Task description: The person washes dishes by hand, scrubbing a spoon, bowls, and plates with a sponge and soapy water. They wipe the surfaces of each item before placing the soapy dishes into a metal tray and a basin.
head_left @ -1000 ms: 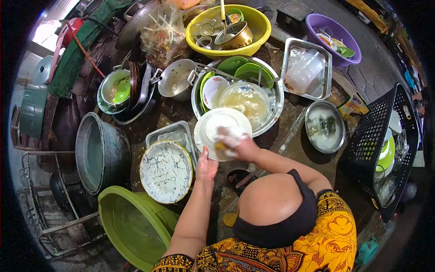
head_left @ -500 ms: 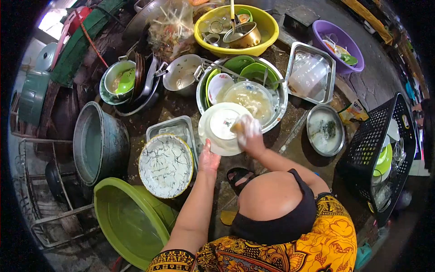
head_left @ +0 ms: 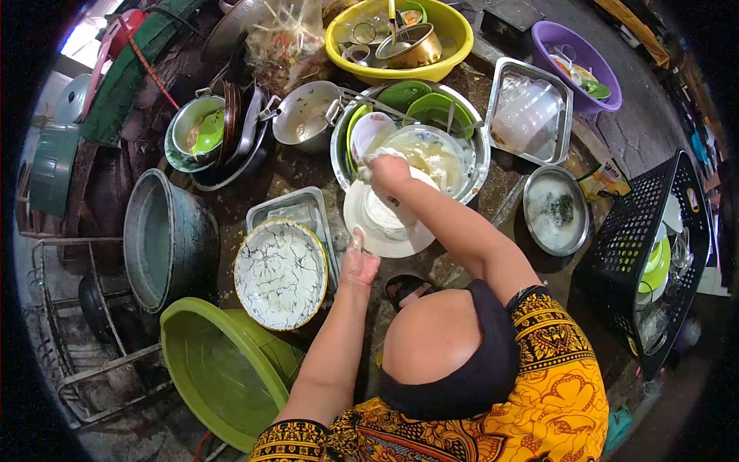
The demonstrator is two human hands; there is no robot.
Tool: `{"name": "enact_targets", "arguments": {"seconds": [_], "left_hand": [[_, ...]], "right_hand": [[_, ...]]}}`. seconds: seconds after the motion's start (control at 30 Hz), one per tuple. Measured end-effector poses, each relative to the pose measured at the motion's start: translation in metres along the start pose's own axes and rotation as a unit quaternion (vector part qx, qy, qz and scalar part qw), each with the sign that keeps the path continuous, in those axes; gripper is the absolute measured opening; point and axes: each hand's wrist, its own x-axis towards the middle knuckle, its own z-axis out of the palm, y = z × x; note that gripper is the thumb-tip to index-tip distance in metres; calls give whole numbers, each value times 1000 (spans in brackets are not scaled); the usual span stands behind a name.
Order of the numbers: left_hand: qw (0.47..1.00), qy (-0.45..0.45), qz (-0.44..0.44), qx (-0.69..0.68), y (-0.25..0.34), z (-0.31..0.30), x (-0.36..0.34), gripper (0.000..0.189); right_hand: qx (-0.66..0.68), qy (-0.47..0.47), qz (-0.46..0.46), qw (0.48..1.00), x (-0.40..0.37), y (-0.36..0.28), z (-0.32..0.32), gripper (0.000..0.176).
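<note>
A white plate (head_left: 408, 239) is tilted at the near edge of a metal basin (head_left: 479, 173) that holds green dishes, a white bowl and cloudy water. My left hand (head_left: 359, 266) grips the plate's lower left rim, thumb on its face. Over the plate's upper left rim, my right hand (head_left: 387, 171) is closed on a soapy sponge, mostly hidden by foam and fingers. White suds cover part of the plate's middle. To the right stands a round metal bowl (head_left: 554, 212) with foamy water and a dark scouring pad.
At left are a crackle-patterned basin (head_left: 281, 273), a green tub (head_left: 262, 362) and a grey bucket (head_left: 202, 235). A black crate (head_left: 616, 246) with dishes stands right. Yellow (head_left: 396, 75) and purple (head_left: 608, 69) basins and a metal tray (head_left: 566, 142) lie farther off.
My right hand has moved up and left across the plate to its upper left rim. The plate has shifted slightly right, and more suds show on it.
</note>
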Motion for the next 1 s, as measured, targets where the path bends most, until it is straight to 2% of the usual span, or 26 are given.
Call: {"name": "enact_targets", "arguments": {"seconds": [0.03, 0.1, 0.13, 0.17, 0.2, 0.23, 0.27, 0.3, 0.33, 0.4, 0.47, 0.5, 0.57, 0.6, 0.63, 0.67, 0.7, 0.73, 0.77, 0.8, 0.87, 0.9, 0.93, 0.97, 1.0], "left_hand": [[1000, -3, -2, -2, -3, 1, 1, 42], [1000, -3, -2, 24, -10, 2, 3, 42], [1000, -5, -4, 25, -12, 2, 4, 42], [999, -21, 2, 38, -12, 2, 4, 42], [998, -38, 8, 51, -12, 1, 3, 42], [998, -39, 8, 54, -11, 6, -1, 42], [1000, 7, 16, 4, -10, 16, -9, 42], [997, 53, 24, -47, -9, 21, -13, 43], [998, 20, 34, -56, -10, 3, -3, 43], [999, -7, 34, -40, -7, -6, 4, 43], [997, -58, 18, -52, -3, -9, 4, 44], [997, -60, 16, -52, -2, -7, 2, 44], [998, -44, 14, -36, 0, -3, -4, 45], [998, -51, 15, -27, -1, -7, -2, 45], [998, -55, 14, -24, -1, -9, -1, 45], [998, -60, 15, -15, 0, -12, 0, 45], [998, -64, 16, -7, -1, -15, 1, 45], [999, -39, 24, -8, -1, -19, 1, 45], [999, -13, 31, -8, -1, -23, 3, 44], [1000, 29, 10, 6, 0, -29, 3, 43], [1000, 16, 11, 3, -2, -29, 1, 42], [1000, -3, 16, -1, 0, -26, 2, 42], [1000, -18, 25, 1, 0, -19, -2, 42], [1000, -25, 0, -19, 3, -16, -3, 44], [1000, -18, 7, -22, 5, -16, -1, 45]], "right_hand": [[-27, -2, 23, 999, -1, 2, -4, 21], [38, 30, -48, 998, -7, 9, 45, 20], [-1, 7, -120, 993, -21, -13, 27, 14], [-127, -32, -213, 968, -41, -32, 13, 12], [-96, 42, -308, 946, -67, -42, 8, 15], [-16, 128, -358, 925, -79, -45, 18, 20], [-32, 126, -292, 948, -99, -45, 28, 28], [22, 168, -308, 936, -117, -41, 11, 36], [6, 212, -327, 921, -129, -31, 7, 43], [-13, 239, -345, 908, -152, -2, 1, 42], [-4, 261, -269, 927, -154, 29, -4, 41], [19, 308, -181, 934, -148, 45, 6, 38], [-141, 252, -98, 952, -130, 66, -11, 33], [-142, 255, -95, 952, -129, 58, -14, 33], [-8, 200, 4, 980, -124, 43, -17, 32], [126, 138, 100, 977, -118, 30, -17, 32], [50, 252, -71, 964, -112, 24, -7, 35], [89, 141, -106, 980, -109, 17, 22, 42], [71, 61, -256, 962, -109, -22, 29, 38], [30, 139, -354, 924, -97, -44, 25, 26], [-58, -14, -311, 949, -63, -45, 51, 15], [-90, -12, -264, 960, -53, -47, 29, 14], [-109, -34, -175, 978, -41, -43, 17, 19], [99, -14, -95, 990, -28, -24, 19, 21], [77, -25, -19, 997, -28, -19, -16, 23]]}}
